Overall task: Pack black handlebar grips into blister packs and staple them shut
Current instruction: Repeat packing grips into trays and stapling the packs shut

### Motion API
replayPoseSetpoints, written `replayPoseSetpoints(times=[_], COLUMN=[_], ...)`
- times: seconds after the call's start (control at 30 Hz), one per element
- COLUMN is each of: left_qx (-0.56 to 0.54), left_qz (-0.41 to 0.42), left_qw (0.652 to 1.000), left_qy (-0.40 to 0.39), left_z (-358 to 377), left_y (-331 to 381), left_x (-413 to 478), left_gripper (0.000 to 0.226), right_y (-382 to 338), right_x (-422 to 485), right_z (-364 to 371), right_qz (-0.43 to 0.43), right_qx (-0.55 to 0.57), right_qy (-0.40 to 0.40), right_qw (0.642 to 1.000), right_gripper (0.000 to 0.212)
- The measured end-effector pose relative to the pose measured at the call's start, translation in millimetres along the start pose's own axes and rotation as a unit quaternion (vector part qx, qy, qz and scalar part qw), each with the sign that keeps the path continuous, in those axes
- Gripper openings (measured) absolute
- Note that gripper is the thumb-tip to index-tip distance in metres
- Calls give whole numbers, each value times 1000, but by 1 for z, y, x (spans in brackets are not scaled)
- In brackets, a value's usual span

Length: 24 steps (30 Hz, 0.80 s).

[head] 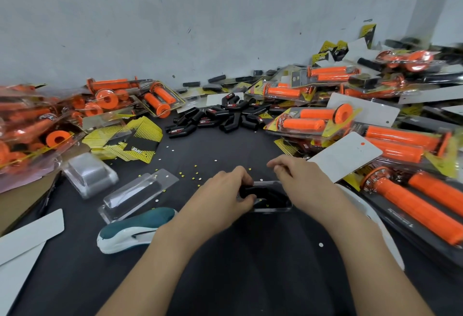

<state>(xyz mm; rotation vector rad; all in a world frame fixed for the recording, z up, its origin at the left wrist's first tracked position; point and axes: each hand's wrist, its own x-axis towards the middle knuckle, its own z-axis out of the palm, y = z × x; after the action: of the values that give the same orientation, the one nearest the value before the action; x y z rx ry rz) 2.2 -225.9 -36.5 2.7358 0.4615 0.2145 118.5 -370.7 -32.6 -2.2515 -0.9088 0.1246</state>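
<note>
A clear blister pack (271,199) lies on the black table in front of me with a black handlebar grip (250,189) in it. My left hand (225,191) curls its fingers round the grip's left end. My right hand (298,180) holds the pack's right side, its fingers bent over the rim. A heap of loose black grips (225,115) lies further back in the middle. An empty clear blister pack (139,194) sits to the left. A teal and white stapler (132,230) lies beside my left forearm.
Packed orange grips (411,200) pile up at the right and more packed orange grips (37,125) at the left. Yellow-black backing cards (130,140) lie left of centre. White cards (345,155) and a stack of clear shells (89,174) lie around. Paper punch dots litter the table.
</note>
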Motion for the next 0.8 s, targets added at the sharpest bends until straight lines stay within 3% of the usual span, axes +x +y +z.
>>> replayPoseSetpoints(times=[0.4,0.63,0.7,0.8], left_qx=[39,-18,-32,-29], left_qz=[-23,-34,-47,-48], left_qw=[997,999,997,997], left_qy=[-57,16,43,47], left_z=[-3,-25,-32,-31], left_y=[-3,-5,-9,-6], left_x=[9,7,6,17], left_gripper=[28,25,24,24], right_y=[-5,-11,-13,-18], right_x=[6,8,9,11], right_z=[3,1,-1,-8], right_qz=[-14,-12,-21,-28], right_qx=[-7,-12,-3,82], right_qy=[10,0,20,124], right_qw=[1000,1000,1000,989], right_gripper=[26,26,26,26])
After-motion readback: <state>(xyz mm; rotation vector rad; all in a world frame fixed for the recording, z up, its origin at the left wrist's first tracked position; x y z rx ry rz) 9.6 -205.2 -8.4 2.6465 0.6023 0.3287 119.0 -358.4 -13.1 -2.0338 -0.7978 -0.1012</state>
